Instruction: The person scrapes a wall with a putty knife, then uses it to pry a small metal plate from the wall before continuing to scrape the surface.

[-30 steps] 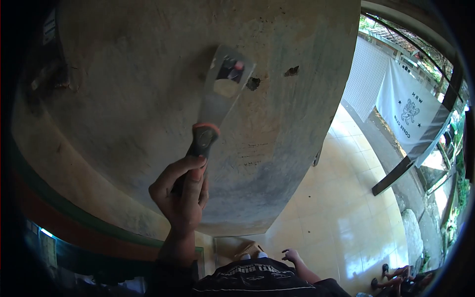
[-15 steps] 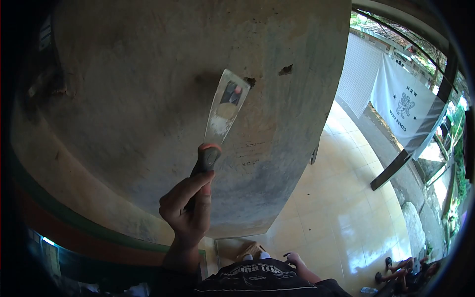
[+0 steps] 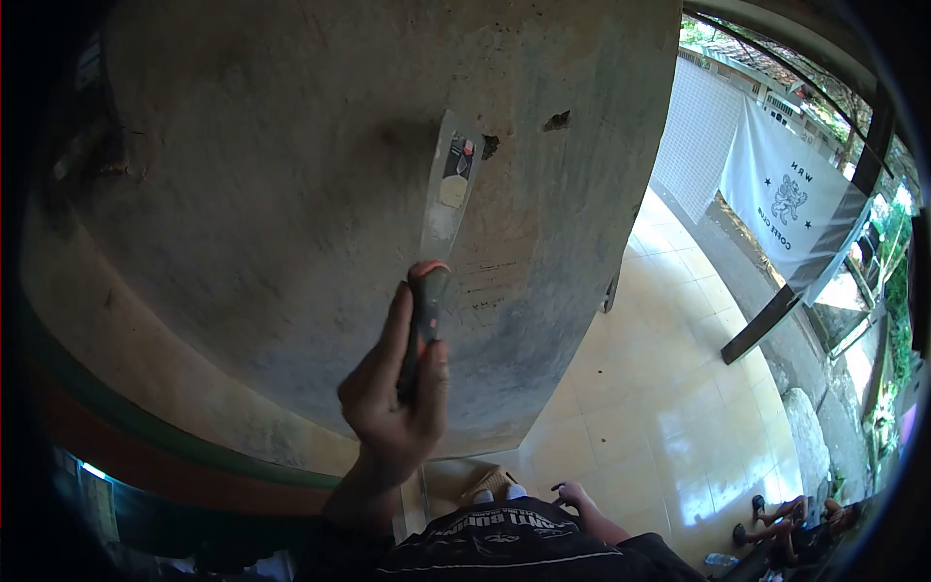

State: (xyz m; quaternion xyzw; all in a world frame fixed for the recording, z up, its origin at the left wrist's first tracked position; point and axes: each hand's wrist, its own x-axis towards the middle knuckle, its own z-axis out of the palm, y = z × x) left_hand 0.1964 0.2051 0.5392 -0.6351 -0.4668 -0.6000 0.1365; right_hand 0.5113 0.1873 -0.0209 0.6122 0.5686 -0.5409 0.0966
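Observation:
My left hand [image 3: 398, 398] is closed around the dark handle of a scraper [image 3: 451, 184], fingers on one side and thumb on the other. The flat, whitish-smeared blade points up in front of a grey-brown plastered wall [image 3: 320, 223]. Just right of the blade tip is a small hole [image 3: 490, 146] in the plaster, with a second hole [image 3: 557, 121] farther right. Low beside my dark shirt [image 3: 504, 543], my right hand [image 3: 576, 496] is curled, with a small dark thing at its fingers that I cannot make out.
Right of the wall spreads a tiled floor [image 3: 630, 398]. A white banner [image 3: 786, 194] hangs by a dark post [image 3: 761, 325]. At the lower right a person [image 3: 810, 533] sits near a plastic bottle [image 3: 721, 560]. A green-edged ledge [image 3: 194, 432] curves along the lower left.
My left hand has shifted slightly right, its index finger now extended along the handle. The scraper is more upright, its blade tip higher in view. The whole view has moved slightly.

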